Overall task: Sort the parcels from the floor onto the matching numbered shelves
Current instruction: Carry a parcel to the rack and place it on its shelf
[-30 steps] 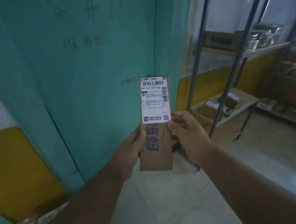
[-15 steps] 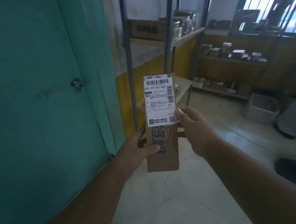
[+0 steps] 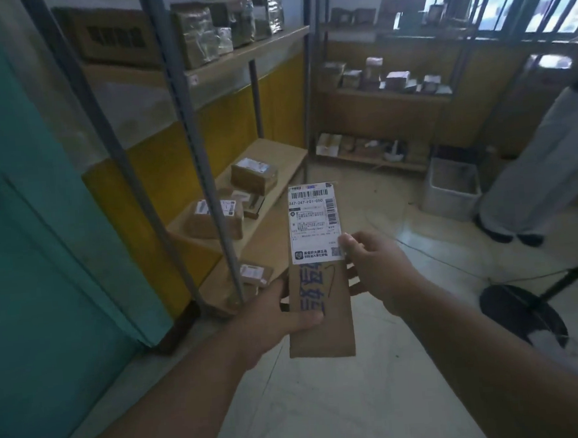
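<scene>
I hold a narrow brown cardboard parcel (image 3: pixel 321 333) upright in front of me, with a white shipping label on its upper half and blue writing below. My left hand (image 3: pixel 281 318) grips its lower left side, thumb across the front. My right hand (image 3: pixel 376 267) pinches its right edge at the label's lower corner. Behind it to the left stands a metal shelf rack (image 3: pixel 206 176); several brown parcels (image 3: pixel 212 220) lie on its low board and more on the board above.
A teal door (image 3: pixel 33 253) fills the left. A second shelf unit (image 3: pixel 388 92) with small parcels lines the back wall under a barred window. On the floor stand a grey bin (image 3: pixel 451 187) and a black fan base (image 3: pixel 523 315). A person's legs (image 3: pixel 530 174) are at right.
My view has swung right, away from the teal door toward the shelf racks and the room. The parcel stays held upright in both hands, same grip.
</scene>
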